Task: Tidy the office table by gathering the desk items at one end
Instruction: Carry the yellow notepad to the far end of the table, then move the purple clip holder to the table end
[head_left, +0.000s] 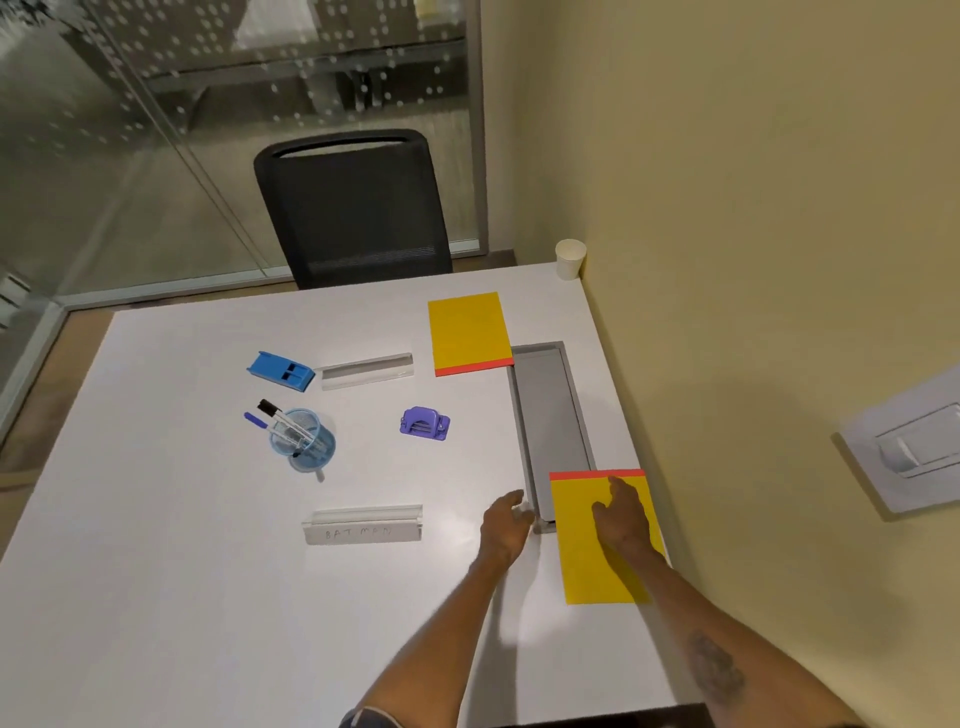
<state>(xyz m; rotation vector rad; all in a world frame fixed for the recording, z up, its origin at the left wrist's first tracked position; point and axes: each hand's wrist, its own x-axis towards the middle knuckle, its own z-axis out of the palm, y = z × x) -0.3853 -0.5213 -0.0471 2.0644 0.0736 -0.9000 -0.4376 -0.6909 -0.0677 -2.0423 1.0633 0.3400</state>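
The desk items lie spread over the white table (156, 519), not yet gathered at either end. Farthest left, a blue stapler (280, 370) rests on its side, and below it a clear blue pen cup (304, 440) stands upright with a few markers leaning out toward the left; what else sits in its bottom is hard to make out through the plastic. Just right of the stapler lies an empty clear name holder (367, 370); a second name holder (363, 525), nearer the person, carries a handwritten card. A purple hole punch (425, 423) sits alone near the middle. Further right, one yellow notepad (469, 332) lies at the far end, its corner overlapping the grey cable tray (548, 415) sunk in the tabletop.

The left hand (504, 525) hovers beside the tray's near end, fingers loosely spread and holding nothing. The right hand (621, 514) lies flat, fingers open, on the near yellow notepad (587, 561), which covers the tray's near corner; pressing down like this probably serves to slide or lift the pad first. A white paper cup (570, 258) stands in the far corner by the wall, contents unseen.
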